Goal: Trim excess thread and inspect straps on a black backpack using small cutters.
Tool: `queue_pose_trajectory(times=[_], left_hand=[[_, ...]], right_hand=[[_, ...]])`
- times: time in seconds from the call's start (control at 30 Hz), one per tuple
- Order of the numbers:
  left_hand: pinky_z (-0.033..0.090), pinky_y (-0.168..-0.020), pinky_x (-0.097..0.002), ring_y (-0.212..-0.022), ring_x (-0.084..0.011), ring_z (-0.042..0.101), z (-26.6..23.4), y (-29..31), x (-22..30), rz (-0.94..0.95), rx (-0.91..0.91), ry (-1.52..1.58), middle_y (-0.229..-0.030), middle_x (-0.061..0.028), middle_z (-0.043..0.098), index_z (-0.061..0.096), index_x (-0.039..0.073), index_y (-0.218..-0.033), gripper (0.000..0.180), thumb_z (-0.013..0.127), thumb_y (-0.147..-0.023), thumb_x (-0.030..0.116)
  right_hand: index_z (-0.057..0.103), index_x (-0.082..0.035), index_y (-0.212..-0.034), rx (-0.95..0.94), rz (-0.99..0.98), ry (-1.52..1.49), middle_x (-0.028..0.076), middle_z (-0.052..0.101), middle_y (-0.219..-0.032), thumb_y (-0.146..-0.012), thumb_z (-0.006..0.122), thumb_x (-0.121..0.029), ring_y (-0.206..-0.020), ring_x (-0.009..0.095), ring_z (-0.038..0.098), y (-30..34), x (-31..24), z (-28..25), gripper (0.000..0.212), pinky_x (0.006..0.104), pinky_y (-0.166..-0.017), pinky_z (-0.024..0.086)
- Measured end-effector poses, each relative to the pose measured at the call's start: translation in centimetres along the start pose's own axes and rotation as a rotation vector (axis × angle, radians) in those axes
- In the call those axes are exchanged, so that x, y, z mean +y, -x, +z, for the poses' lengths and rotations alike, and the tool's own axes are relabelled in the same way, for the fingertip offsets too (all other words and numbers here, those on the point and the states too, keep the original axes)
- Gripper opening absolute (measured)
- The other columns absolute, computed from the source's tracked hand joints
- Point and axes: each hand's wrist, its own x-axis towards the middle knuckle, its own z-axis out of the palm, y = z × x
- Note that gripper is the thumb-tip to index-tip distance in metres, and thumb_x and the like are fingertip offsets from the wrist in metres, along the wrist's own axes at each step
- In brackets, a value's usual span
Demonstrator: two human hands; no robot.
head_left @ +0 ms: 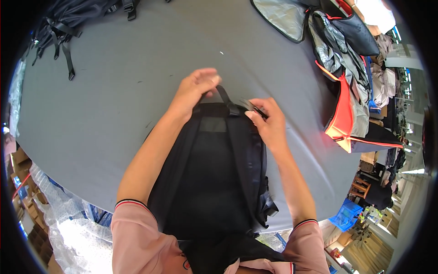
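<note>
Both hands (230, 107) grip the black backpack's (214, 182) far top edge.

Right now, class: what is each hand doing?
Left hand: closed on the backpack top handle.
Right hand: closed on a small dark tool.

The black backpack's (214, 182) lower end is hidden by the person's chest, the left hand (194, 91) covers part of its top handle, and the small dark item in the right hand (269, 123) is too small to identify
</note>
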Motion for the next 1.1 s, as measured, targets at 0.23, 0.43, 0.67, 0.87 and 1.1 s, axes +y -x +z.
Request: queue_pose_trajectory(times=[0.23, 0.43, 0.67, 0.87, 1.1], left_hand=[[0.044, -0.083, -0.0331, -0.101, -0.0189, 0.052, -4.6, 7.4, 2.4, 0.272, 0.158, -0.689, -0.113, -0.0078, 0.053, 0.054, 0.009, -0.118, 0.043, 0.068, -0.078, 0.020], [0.044, -0.087, -0.0396, -0.104, -0.0292, 0.049, -2.1, 15.2, 2.4, 0.260, 0.006, -1.318, -0.122, -0.0128, 0.044, 0.044, 0.015, -0.131, 0.073, 0.077, -0.065, 0.011], [0.043, -0.095, -0.0321, -0.107, -0.0209, 0.056, -4.0, 14.6, 6.7, -0.122, -0.019, -0.192, -0.117, -0.0128, 0.058, 0.039, 0.007, -0.135, 0.075, 0.068, -0.066, -0.005], [0.046, -0.063, -0.0236, -0.073, -0.0091, 0.053, -5.2, 4.1, 7.2, -0.149, -0.003, 0.026, -0.085, -0.0031, 0.059, 0.048, 0.002, -0.126, 0.054, 0.071, -0.077, 0.011], [0.043, -0.058, -0.0211, -0.068, -0.0074, 0.051, -6.3, 0.2, 4.1, -0.179, 0.097, -0.025, -0.087, -0.0010, 0.058, 0.053, 0.004, -0.120, 0.042, 0.068, -0.083, 0.018]], right_hand=[[0.055, -0.002, -0.082, -0.047, 0.293, -0.056, 0.001, 0.053, -0.070, -0.075, 0.073, -0.011, -0.061, 0.008, 0.050, 5.7, 1.9, -1.6, 0.022, 0.0235, -0.057, 0.041], [0.045, -0.004, -0.104, -0.235, 0.484, -0.476, 0.001, 0.058, -0.077, -0.074, 0.072, -0.002, -0.061, 0.007, 0.051, 8.9, 0.4, -1.4, 0.041, 0.0201, -0.056, 0.040], [0.039, -0.003, -0.130, -0.057, 0.333, -0.975, 0.010, 0.064, -0.098, -0.069, 0.073, -0.005, -0.062, 0.009, 0.057, 6.5, -4.4, -5.2, 0.070, 0.0156, -0.046, 0.038], [0.051, 0.001, -0.119, -0.071, 0.394, -0.949, -0.006, 0.040, -0.066, -0.079, 0.068, -0.005, -0.045, 0.001, 0.031, 0.0, -3.3, -3.9, 0.044, 0.0194, -0.039, 0.023], [0.052, 0.001, -0.117, -0.101, 0.390, -0.876, -0.005, 0.045, -0.066, -0.079, 0.070, -0.006, -0.047, 0.001, 0.039, -1.8, -2.4, -3.6, 0.043, 0.0186, -0.039, 0.029]])
